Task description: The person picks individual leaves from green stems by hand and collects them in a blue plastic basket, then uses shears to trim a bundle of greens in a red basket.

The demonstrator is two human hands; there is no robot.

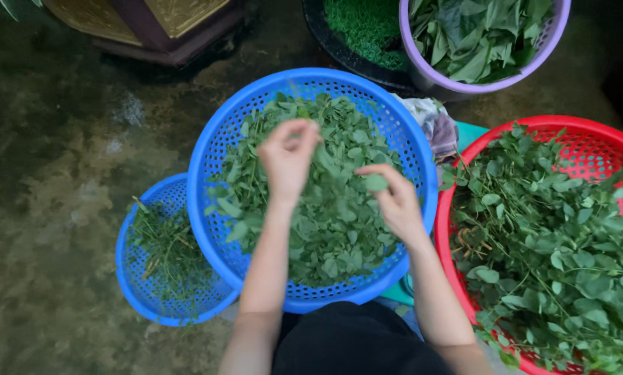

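Both hands hover over the big blue basket (214, 146) of picked leaves. The right hand (395, 201) pinches one leaf (376, 182) in its fingers; the left hand (287, 158) has fingertips bunched together, contents unclear. Stemmed greens wait in the red basket (603, 135) at right; stalks lie in the small blue basket (134, 278).

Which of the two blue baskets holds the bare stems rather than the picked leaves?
The small blue basket, tucked partly under the large blue basket at its lower left. It holds thin stems with few leaves; the large one is heaped with loose leaves.
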